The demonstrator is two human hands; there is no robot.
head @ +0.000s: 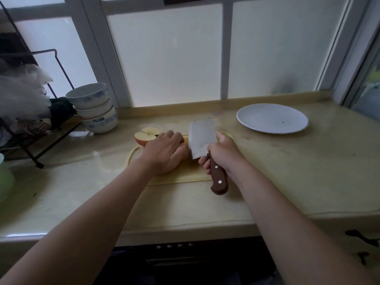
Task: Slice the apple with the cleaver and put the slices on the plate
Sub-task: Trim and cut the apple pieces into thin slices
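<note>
Beige counter [287, 171] below a frosted window. A yellow board [185, 173] lies at the centre, largely covered by both hands.

Hidden or unclear:
- The apple piece [186, 152] being cut lies on the board under the left hand [164, 153]. Only a narrow orange strip shows between the hand and the blade.
- The cleaver [202, 138] edge is masked, so contact with the fruit cannot be confirmed.
- A green item [5, 177] is cut off at the left edge.

Hands:
- The left hand holds the apple piece down, fingers bent over it.
- The right hand [223, 155] is wrapped round the brown handle, with the blade upright just beside the left fingers.

Count:
- One cleaver, one board and one white plate [272, 118]. The plate sits far right, well apart from the board, and carries no slices.
- Two more apple pieces at the board's far left corner: a half [145, 137] with its cut face up, and another piece [151, 130] behind it.
- Stacked bowls [94, 108], at least three.

Surroundings: a black wire rack [30, 140] at the left holds a white bag [22, 89] and dark items.
</note>
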